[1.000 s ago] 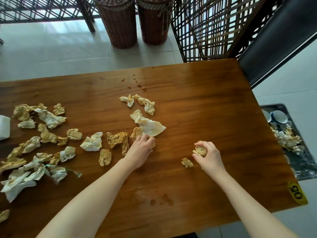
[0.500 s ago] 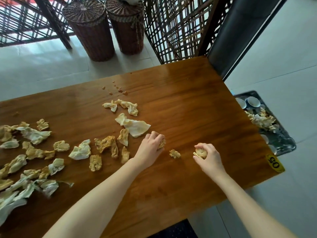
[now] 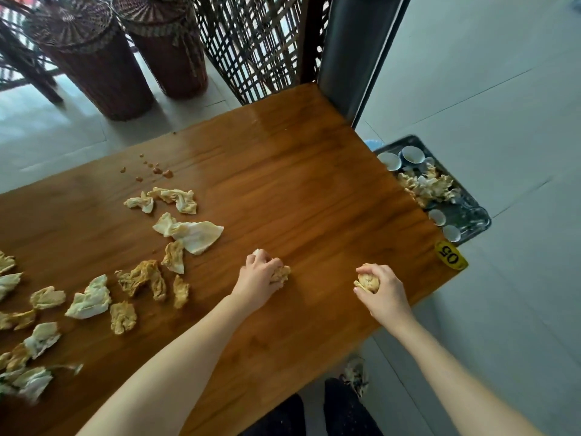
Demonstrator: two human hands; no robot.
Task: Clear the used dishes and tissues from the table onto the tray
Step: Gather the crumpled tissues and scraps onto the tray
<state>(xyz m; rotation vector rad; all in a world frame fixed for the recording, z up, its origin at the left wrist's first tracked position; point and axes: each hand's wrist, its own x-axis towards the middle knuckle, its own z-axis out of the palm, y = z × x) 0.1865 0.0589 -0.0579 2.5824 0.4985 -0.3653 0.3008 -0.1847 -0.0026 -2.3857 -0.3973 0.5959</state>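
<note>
While both hands are over the brown wooden desk (image 3: 314,199), the left hand (image 3: 257,275) curls its fingers round a crumpled yellow-stained tissue wad (image 3: 280,274). The right hand (image 3: 382,289) grips a second stained tissue ball (image 3: 367,281) near the right edge. Loose stained tissues (image 3: 195,234) lie scattered leftward. The dark metal tray (image 3: 471,212), holding small white cups (image 3: 412,153), sits beyond that edge.

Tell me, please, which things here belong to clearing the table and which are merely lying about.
Part of the job: loose tissues on the table; the crumpled tissue the left hand grips; the wad the right hand grips; the tray beside the table, holding cups.
Just lying about: wicker baskets; lattice screen; yellow number sticker.
</note>
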